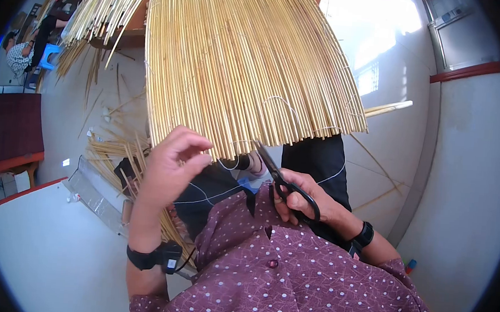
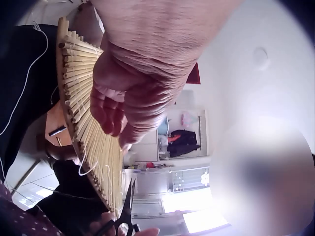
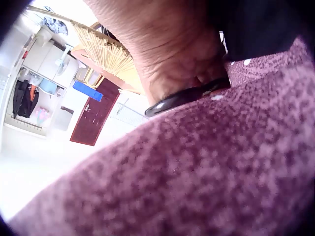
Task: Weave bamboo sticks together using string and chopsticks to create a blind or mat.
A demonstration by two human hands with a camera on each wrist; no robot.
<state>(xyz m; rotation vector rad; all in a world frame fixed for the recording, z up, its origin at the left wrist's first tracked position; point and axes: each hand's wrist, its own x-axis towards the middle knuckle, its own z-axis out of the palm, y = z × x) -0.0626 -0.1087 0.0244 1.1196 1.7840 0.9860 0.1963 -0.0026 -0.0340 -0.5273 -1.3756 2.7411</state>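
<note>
A mat of thin golden sticks bound with pale thread [image 1: 239, 68] slopes down toward the person, its near edge above the lap. My left hand [image 1: 171, 165] is at the left part of that edge, fingers bent, with a gap between thumb and index fingertip. Beside those fingertips a loop of white thread [image 1: 229, 167] hangs below the stick ends. Black scissors [image 1: 269, 162] are held in my right hand [image 1: 302, 195], blades pointing up to the mat's edge. In the right wrist view, the shirt hides most of the scissors beyond a handle loop [image 3: 177, 102].
More loose sticks [image 1: 107, 4] lie in a bundle at upper left, and others [image 1: 108, 155] are scattered on the floor at left. Long white thread [image 1: 201, 194] trails across the dark trousers [image 1: 319, 161]. A blue stool [image 1: 49, 56] stands far left near another person.
</note>
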